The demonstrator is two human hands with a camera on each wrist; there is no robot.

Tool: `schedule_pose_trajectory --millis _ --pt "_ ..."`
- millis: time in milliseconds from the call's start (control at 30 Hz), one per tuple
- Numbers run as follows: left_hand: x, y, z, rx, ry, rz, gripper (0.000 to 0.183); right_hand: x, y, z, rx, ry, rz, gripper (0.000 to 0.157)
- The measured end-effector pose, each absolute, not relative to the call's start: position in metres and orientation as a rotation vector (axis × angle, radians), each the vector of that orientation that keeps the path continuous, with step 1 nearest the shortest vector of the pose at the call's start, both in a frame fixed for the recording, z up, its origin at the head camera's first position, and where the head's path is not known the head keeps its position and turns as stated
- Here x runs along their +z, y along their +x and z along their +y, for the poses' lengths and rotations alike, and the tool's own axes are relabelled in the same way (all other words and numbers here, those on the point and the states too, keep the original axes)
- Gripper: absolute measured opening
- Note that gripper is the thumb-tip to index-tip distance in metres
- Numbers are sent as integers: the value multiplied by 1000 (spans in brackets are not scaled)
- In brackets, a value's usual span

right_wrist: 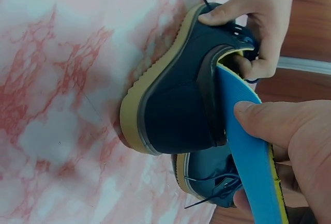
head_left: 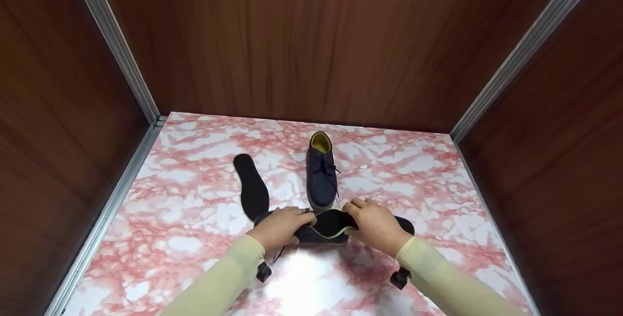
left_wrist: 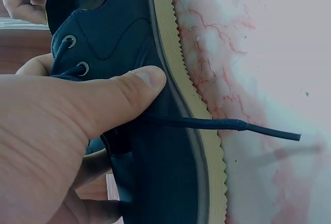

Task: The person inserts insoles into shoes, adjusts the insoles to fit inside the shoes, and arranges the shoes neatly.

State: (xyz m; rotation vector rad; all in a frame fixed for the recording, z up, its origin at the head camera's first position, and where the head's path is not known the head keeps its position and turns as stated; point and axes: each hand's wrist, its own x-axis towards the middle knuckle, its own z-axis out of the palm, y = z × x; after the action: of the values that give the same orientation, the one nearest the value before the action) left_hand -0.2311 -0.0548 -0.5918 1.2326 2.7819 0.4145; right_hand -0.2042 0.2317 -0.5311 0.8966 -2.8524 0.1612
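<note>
A dark navy lace-up shoe with a tan ridged sole lies across the floor in front of the person, toe to the left. My left hand grips it over the laced front, thumb pressed on its side. In my right hand is an insole, blue on one face with a yellow edge, pinched by the thumb. One end of this insole enters the shoe's opening; its other end sticks out past the hand. How deep the inserted end lies is hidden.
A second navy shoe stands just beyond, heel away, with a yellowish lining. Left of it lies a loose black insole. Brown wood-look panels with metal edge strips enclose the red-and-white marbled surface.
</note>
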Motion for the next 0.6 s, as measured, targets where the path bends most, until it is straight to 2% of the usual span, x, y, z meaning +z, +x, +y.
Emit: schedule_pose_trajectory --millis 600 --pt "-594 -233 -55 436 1263 2780 58 -537 -205 229 157 939 -2832 47"
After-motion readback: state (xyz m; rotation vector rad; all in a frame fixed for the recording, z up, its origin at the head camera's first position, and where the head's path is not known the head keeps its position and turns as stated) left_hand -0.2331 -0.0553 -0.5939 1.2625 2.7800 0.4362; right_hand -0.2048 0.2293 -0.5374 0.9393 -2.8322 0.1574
